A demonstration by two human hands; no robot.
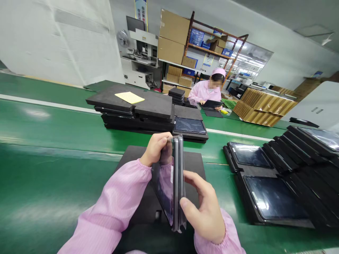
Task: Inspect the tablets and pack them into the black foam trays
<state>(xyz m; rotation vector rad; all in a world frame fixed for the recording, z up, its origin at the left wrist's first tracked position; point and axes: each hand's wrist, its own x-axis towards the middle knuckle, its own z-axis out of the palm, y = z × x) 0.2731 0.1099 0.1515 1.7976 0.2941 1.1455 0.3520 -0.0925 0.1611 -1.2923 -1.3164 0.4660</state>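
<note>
Two film-covered tablets (178,183) stand on edge, face to face, above a black foam tray (194,160) in front of me. With its fingers closed round their upper far end, my left hand (156,148) grips them. My right hand (203,208) is at their right side, its thumb on the near edge and its fingertips against the outer face. A small white label (172,174) shows on the left tablet's dark screen. Clear film sticks out at the tablets' lower corner.
Black foam trays (148,106) are stacked ahead, with a yellow sheet (129,97) on top. Beside them, a tray holds a tablet (189,125). More trays with tablets (272,197) are piled at right. Across the green bench, a co-worker (209,90) handles a tablet near cardboard dividers (265,106).
</note>
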